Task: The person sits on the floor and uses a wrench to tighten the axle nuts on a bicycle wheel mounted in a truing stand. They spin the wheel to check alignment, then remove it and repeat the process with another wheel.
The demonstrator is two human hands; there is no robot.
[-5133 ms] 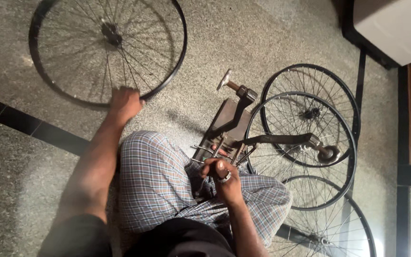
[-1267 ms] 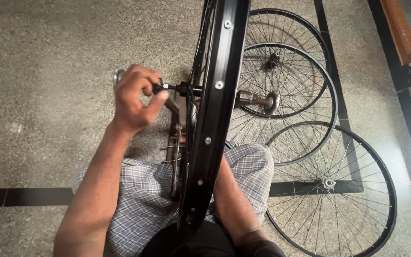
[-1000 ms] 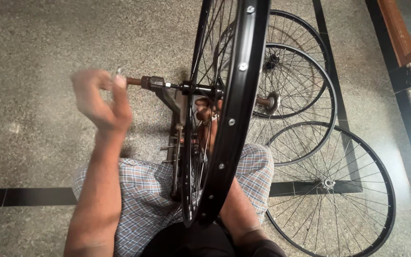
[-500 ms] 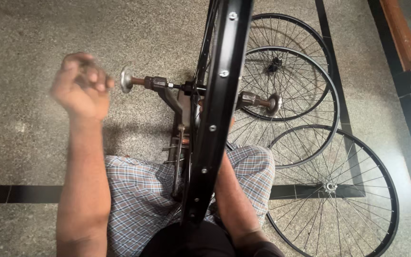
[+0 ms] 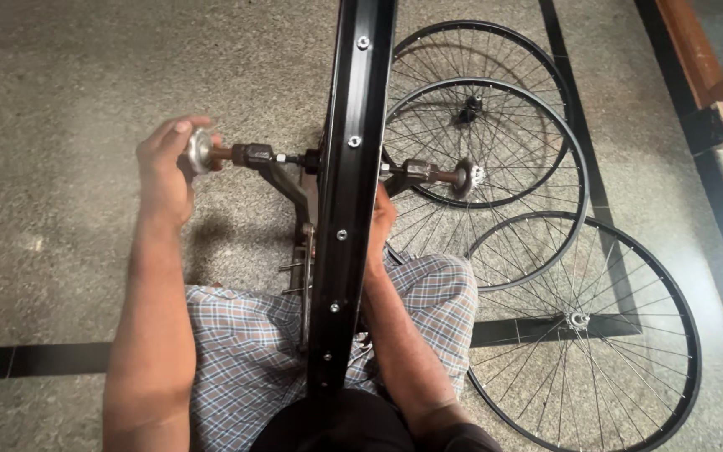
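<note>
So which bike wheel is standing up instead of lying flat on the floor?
The black-rimmed wheel mounted in the metal stand, right in front of the person, seen edge-on. The other three wheels lie flat on the floor to its right.

Spare wheels: three black spoked wheels are laid flat on the floor, overlapping, from 1 to 4 o'clock.
Top wheel: placed at 1 o'clock.
Middle wheel: overlapped with both others.
Lowest wheel: placed at 4 o'clock.
Floor: speckled grey stone, crossed by dark inlaid strips.
Wooden frame: seen at 2 o'clock.
</note>
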